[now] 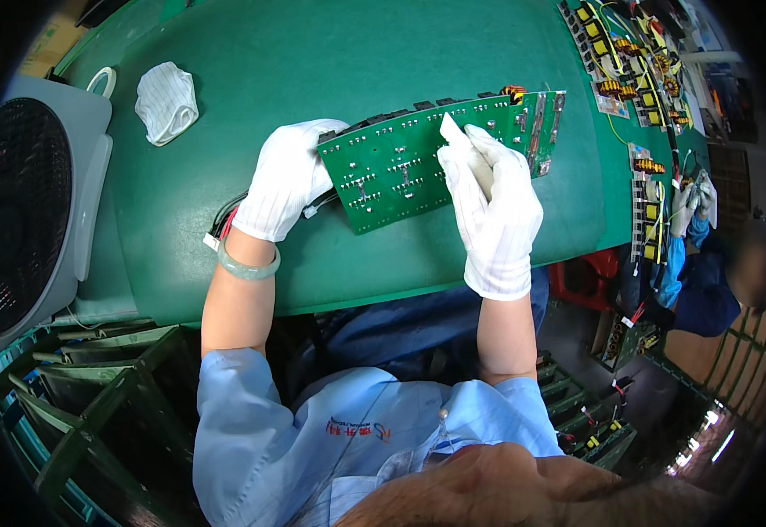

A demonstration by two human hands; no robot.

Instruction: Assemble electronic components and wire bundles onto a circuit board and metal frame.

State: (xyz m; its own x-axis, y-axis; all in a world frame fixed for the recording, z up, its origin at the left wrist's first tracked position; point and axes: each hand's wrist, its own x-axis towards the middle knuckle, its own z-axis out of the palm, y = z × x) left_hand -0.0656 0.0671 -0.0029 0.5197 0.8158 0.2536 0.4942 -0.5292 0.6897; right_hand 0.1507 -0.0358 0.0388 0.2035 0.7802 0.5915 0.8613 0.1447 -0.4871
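A green circuit board (383,171) is held tilted above the green table, its solder side facing me. Dark components and a black-and-orange coil show along its far edge. My left hand (288,180), in a white striped glove, is closed round the board's left end. Over the board's face is my right hand (497,211), gloved too, its fingers pinched on a small flat white piece (453,131). The tip of this piece is at the solder side; its kind cannot be made out. Red and black wires (225,218) with a white connector hang behind my left wrist.
A crumpled white striped cloth or glove (167,101) lies at the table's far left, near a grey fan-like unit (84,167). Boards with yellow parts and coils (616,61) line the right side. Another person's gloved hands (692,200) work there. Green racks (102,404) stand below left.
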